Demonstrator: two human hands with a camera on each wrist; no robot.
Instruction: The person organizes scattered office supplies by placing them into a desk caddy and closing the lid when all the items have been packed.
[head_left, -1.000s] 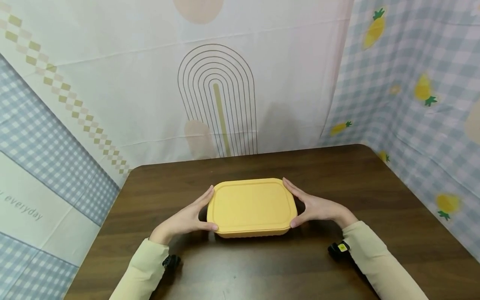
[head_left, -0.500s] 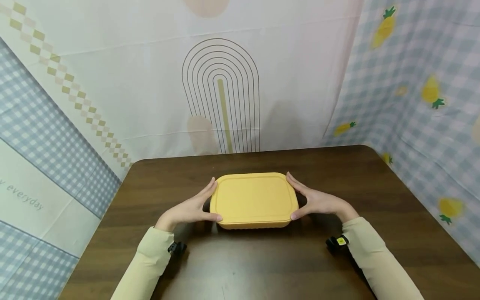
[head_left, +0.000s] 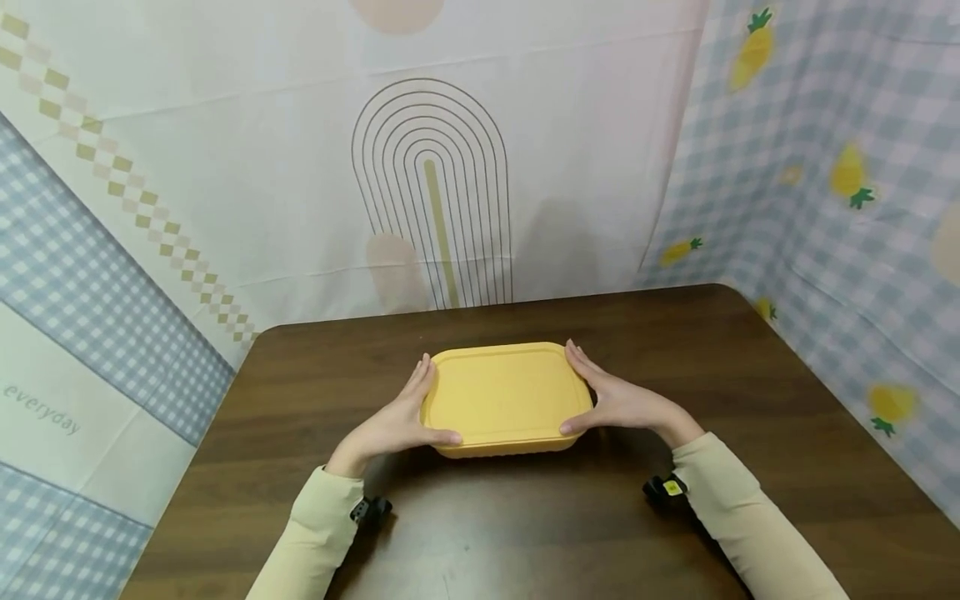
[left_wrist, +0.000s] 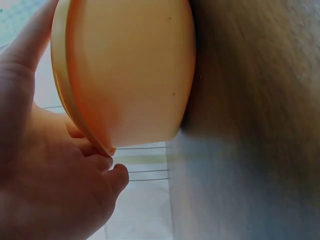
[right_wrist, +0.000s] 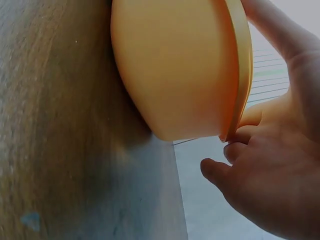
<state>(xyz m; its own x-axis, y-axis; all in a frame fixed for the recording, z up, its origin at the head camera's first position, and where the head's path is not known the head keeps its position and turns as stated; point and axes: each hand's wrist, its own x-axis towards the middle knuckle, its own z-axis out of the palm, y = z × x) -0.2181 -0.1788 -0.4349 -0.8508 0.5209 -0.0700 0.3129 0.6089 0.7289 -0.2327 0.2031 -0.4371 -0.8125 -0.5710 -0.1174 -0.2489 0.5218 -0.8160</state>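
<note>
A yellow rectangular food container point(left_wrist: 135, 75) with rounded corners stands on the dark wood table. Its flat yellow lid point(head_left: 506, 392) sits on top, the rim overhanging the walls. My left hand point(head_left: 393, 421) grips the lid's left end, thumb on the front left corner and fingers at the back left. At the right end my right hand point(head_left: 633, 404) does the same, its thumb on the front right corner. Both wrist views show fingertips curled at the lid's rim point(right_wrist: 244, 65), above the container's side wall. The container's inside is hidden by the lid.
The brown wood table point(head_left: 480, 533) has rounded back corners. A printed cloth point(head_left: 300, 167) hangs right behind it, and a checked cloth with pineapples point(head_left: 847, 333) hangs along the right side. Small black devices point(head_left: 371, 510) are strapped at both wrists.
Both thumbs have slid inward along the lid's front edge, and the hands have closed in on its ends. The head view has shifted slightly; the container stays on the table.
</note>
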